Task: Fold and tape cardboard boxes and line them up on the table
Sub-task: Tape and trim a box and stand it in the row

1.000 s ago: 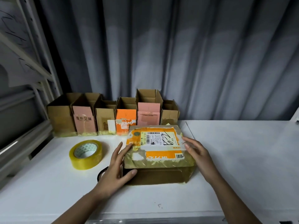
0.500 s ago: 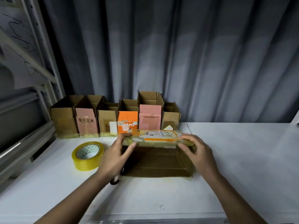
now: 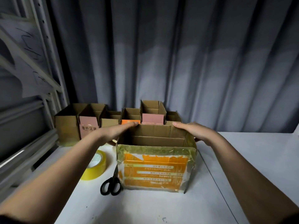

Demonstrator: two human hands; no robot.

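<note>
The big white table (image 3: 242, 159) holds everything. The landmark here is the big box (image 3: 153, 168), the one with orange print and shiny tape on its front. It stands upright in the middle of the table with its open top facing up.

Behind the big box, a row of smaller boxes (image 3: 90, 125) stands side by side along the curtain, all with open tops. They look done and lined up already.

The left hand (image 3: 119, 130) lies on the far left corner of the big box. The right hand (image 3: 192, 130) lies on the far right corner. Both have their fingers laid long and flat over the back edge, and the thumbs seem to go down the outside, so the hands hold the box between them.

Just left of the big box sits a yellow tape roll (image 3: 95, 167). Black scissors (image 3: 112, 183) lie between the roll and the box, close to its bottom corner.

I think this box is taped and ready. The next move is likely to slide it back to the end of the row, keeping it straight and not bumping the others.
</note>
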